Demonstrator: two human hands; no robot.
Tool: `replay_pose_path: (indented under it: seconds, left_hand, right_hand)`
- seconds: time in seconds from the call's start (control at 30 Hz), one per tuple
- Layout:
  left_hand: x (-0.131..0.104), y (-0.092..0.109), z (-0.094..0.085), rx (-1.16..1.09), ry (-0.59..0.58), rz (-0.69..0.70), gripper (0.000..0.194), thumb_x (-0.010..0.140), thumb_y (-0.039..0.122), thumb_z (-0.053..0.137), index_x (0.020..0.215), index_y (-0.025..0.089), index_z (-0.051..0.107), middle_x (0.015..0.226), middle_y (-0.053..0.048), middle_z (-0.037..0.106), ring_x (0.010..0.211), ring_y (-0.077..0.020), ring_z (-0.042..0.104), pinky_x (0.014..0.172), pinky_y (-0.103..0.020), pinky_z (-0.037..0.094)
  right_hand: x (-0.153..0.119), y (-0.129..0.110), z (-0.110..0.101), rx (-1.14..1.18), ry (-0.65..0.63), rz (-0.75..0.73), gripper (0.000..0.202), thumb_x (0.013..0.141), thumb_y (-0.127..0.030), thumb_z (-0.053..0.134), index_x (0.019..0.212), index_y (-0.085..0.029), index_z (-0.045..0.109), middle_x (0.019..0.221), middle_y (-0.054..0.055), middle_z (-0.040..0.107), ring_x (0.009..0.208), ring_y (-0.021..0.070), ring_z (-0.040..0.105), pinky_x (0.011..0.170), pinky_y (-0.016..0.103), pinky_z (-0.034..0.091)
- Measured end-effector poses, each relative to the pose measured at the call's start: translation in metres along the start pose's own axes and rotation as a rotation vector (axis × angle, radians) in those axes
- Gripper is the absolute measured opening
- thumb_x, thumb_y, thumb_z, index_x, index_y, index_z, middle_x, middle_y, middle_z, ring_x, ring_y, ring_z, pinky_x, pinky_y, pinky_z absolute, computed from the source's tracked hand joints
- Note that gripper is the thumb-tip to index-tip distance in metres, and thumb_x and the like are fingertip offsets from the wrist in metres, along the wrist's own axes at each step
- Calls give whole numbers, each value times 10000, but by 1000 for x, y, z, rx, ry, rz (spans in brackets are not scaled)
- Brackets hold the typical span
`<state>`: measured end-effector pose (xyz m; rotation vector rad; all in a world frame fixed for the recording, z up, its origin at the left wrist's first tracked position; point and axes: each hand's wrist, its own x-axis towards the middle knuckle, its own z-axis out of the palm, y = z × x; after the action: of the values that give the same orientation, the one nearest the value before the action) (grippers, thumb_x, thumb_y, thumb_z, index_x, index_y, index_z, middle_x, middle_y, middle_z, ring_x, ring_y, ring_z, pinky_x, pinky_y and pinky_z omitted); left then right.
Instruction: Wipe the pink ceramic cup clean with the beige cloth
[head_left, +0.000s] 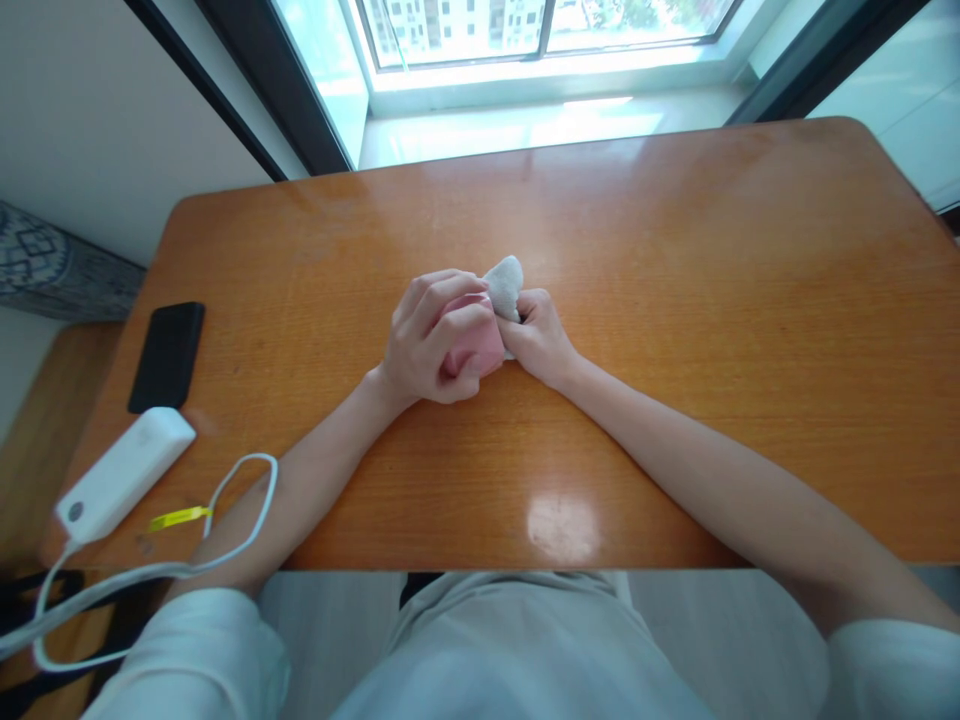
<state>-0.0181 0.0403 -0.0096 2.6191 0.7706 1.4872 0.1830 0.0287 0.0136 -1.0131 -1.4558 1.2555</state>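
My left hand (435, 340) is gripping a pink object (480, 347), mid-surface, well in from the near and left edges; fingers hide part of it. Right hand (546, 338) pinching white cloth (504, 284) at its right side. Black phone (166, 357) by left edge; white device (126, 475) just beside it, toward near-left corner.

The broad wooden table (712, 300) was orange-brown with darker grain. At its middle I saw a blocky pink object (486, 345) and a soft whitish cloth (506, 283); by its left edge, a flat black phone (166, 357), a white oblong device (129, 472), a narrow yellow tag (178, 518); past that edge, blue-grey geometric-patterned fabric (34, 250).
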Motion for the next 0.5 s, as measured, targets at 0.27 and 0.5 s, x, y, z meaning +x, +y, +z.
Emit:
replay_pose_path:
  seconds: [0.27, 0.5]
  left_hand:
    - [20, 26, -5, -129, 6, -154, 349, 1117, 550, 527, 1274, 280, 682, 1312, -113, 764, 1198, -288, 740, 1052, -501, 638]
    - [28, 33, -4, -390, 36, -469, 296, 1145, 503, 526, 1166, 286, 728, 1188, -70, 777, 1145, -261, 751, 1049, -451, 604]
  right_hand:
    - [0, 0, -2, -7, 31, -9, 630, 832, -644, 845, 546, -224, 472, 575, -56, 384, 605, 90, 331, 541, 264, 279]
    - [-2, 0, -2, -3, 42, 7, 643, 807, -631, 869, 503, -218, 482, 543, -49, 409, 570, 81, 344, 517, 255, 271]
